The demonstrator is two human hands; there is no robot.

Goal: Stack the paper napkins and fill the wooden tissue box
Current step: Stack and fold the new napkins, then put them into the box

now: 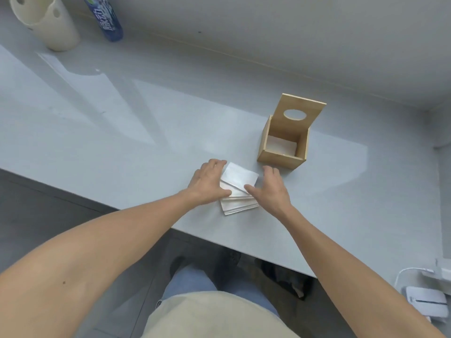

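Both hands flank napkins (238,189) on worktop (122,132): left hand (210,181), right hand (271,189) open, pressing sides. Box (284,142) near, lid up.

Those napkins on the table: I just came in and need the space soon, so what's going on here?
A person is squaring up a pile of white paper napkins on the grey table, the left hand and right hand pressing in from either side. The pile is still uneven. Just beyond it, the wooden tissue box stands with its lid flipped up and some white paper already inside.
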